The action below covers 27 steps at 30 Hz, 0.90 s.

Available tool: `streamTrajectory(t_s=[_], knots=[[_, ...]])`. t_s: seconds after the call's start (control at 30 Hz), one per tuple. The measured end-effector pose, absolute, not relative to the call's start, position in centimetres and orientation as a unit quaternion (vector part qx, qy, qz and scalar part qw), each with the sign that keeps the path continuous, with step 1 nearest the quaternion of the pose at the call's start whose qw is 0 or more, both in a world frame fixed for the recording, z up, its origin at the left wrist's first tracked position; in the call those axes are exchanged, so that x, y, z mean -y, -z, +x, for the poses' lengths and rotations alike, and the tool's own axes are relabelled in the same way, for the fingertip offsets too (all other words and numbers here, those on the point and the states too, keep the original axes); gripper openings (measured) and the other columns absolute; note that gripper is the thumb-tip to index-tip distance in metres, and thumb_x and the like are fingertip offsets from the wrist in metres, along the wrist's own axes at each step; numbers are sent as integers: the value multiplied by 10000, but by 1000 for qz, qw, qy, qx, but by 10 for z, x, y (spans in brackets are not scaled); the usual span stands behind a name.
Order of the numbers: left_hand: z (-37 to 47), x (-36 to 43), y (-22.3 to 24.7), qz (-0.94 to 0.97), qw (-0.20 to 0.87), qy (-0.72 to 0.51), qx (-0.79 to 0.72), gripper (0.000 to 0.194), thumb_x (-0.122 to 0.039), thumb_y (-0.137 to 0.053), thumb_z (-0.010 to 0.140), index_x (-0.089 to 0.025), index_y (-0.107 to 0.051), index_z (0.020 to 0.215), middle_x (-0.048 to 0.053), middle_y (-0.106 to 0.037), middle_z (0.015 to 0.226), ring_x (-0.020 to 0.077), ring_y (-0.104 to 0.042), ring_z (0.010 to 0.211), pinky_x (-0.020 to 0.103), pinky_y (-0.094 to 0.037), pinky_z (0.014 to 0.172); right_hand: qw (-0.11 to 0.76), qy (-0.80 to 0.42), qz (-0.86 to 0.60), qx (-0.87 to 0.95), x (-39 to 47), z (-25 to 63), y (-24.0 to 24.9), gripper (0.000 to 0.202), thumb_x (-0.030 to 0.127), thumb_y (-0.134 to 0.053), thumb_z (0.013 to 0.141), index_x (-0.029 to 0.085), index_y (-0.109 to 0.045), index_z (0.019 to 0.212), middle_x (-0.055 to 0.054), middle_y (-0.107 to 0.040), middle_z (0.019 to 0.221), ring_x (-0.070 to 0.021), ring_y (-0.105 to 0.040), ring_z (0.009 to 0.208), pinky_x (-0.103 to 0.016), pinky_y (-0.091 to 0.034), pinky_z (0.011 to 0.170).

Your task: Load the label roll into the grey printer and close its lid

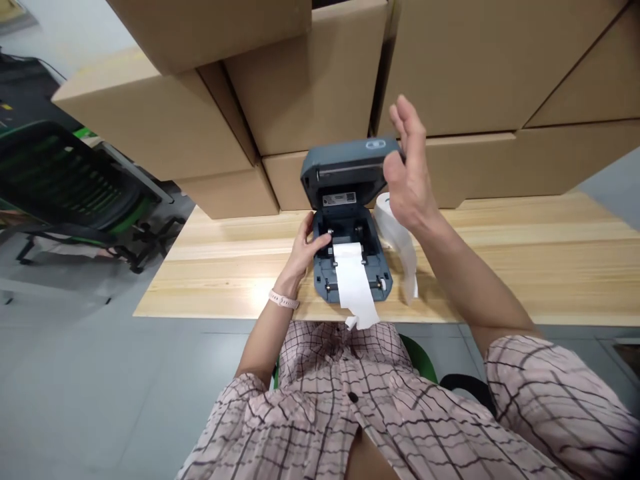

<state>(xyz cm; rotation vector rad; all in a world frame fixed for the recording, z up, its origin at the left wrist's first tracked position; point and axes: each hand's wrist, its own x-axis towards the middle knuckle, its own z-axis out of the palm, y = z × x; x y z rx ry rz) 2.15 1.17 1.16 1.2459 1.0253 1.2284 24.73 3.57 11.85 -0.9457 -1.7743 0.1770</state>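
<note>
Centre frame, the left hand (303, 252) grips the side of the open, boxy blue-grey plastic printer (345, 219); the right hand (411, 177), fingers extended, seems to touch its raised lid (345, 159). Best keep the torn white paper strip (354, 283) straight. Pale wooden table (225, 273); brown cardboard boxes (320, 87) above, black mesh chair (55, 180) left.

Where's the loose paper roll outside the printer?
Head view: the paper roll is on the wooden table, just right of the open printer, near the right hand.
</note>
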Motion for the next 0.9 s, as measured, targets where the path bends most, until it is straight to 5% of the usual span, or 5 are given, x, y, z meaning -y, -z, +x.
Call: streamTrajectory(t_s=[0.23, 0.37, 0.47, 0.6, 0.9], knots=[[19, -6, -3, 551, 543, -485, -408, 1095, -481, -888, 730, -261, -336, 1650, 124, -377, 1732, 359, -367, 1596, 487, -370, 1285, 549, -73, -423, 717, -90, 244, -134, 742, 690, -403, 1056, 361, -180, 1683, -23, -309, 1761, -248, -271, 1640, -510, -268, 1339], [18, -7, -2, 549, 536, -490, -413, 1039, -455, -879, 741, -269, -377, 1631, 124, -415, 1711, 359, -405, 1575, 499, -390, 1271, 543, 57, -389, 742, -57, 239, -120, 539, 531, -502, 1056, 290, -462, 1536, -88, -453, 1677, -312, -364, 1590, -575, -307, 1300], [19, -5, -5, 548, 533, -492, -417, 1007, -417, -866, 745, -252, -396, 1620, 132, -469, 1672, 357, -447, 1544, 496, -422, 1248, 399, 26, -357, 844, -26, 235, -99, 341, 415, -381, 1090, 261, -661, 1212, -103, -761, 1203, -306, -703, 1146, -538, -520, 1030], [20, -2, -9, 541, 535, -488, -429, 982, -372, -851, 745, -240, -407, 1611, 134, -544, 1605, 358, -520, 1478, 494, -472, 1204, 148, -119, -328, 925, -11, 234, -72, 370, 416, -311, 1093, 250, -641, 1076, -69, -733, 850, -286, -668, 880, -477, -526, 856], [18, -6, -8, 564, 520, -491, -413, 991, -349, -835, 737, -198, -396, 1614, 169, -531, 1618, 337, -532, 1480, 494, -420, 1247, 126, -206, -305, 921, -21, 241, -69, 345, 415, -381, 1062, 257, -666, 1173, -84, -759, 979, -303, -622, 983, -485, -486, 954]])
